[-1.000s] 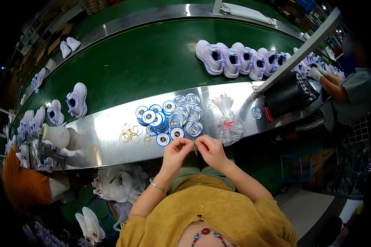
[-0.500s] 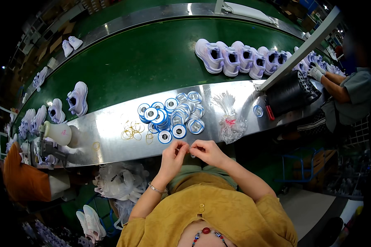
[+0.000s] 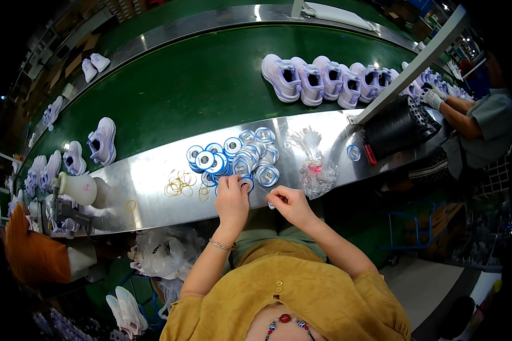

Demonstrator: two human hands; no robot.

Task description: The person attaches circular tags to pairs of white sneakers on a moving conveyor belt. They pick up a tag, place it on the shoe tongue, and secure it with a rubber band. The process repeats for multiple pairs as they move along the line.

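My left hand (image 3: pixel 232 200) rests at the near edge of a pile of round blue-and-white tags (image 3: pixel 242 165). Its fingers are curled down on a round tag, which they mostly cover. Lower right of it, my right hand (image 3: pixel 289 204) is closed in a pinch. A thin pale strand, like a plastic tag fastener (image 3: pixel 267 192), shows at its fingertips, and a small whitish piece hangs below them. Thin yellow rubber bands (image 3: pixel 180 183) lie left of the tags. Right of the pile is a clear bag (image 3: pixel 317 173) with a bundle of clear plastic fasteners (image 3: pixel 309 142).
A metal ledge (image 3: pixel 148 170) edges the green conveyor (image 3: pixel 170 85). Pale lilac sneakers (image 3: pixel 310 82) stand there in rows. A white-topped bottle (image 3: pixel 78 187) stands left; a black roll (image 3: pixel 401 128) and slanted post (image 3: pixel 415 65) are right. A gloved co-worker (image 3: pixel 483 122) handles shoes.
My hands, earlier together over the ledge's near edge, have parted. The left has moved up onto the tags; the right has shifted slightly right. Shoes on the conveyor sit slightly further left.
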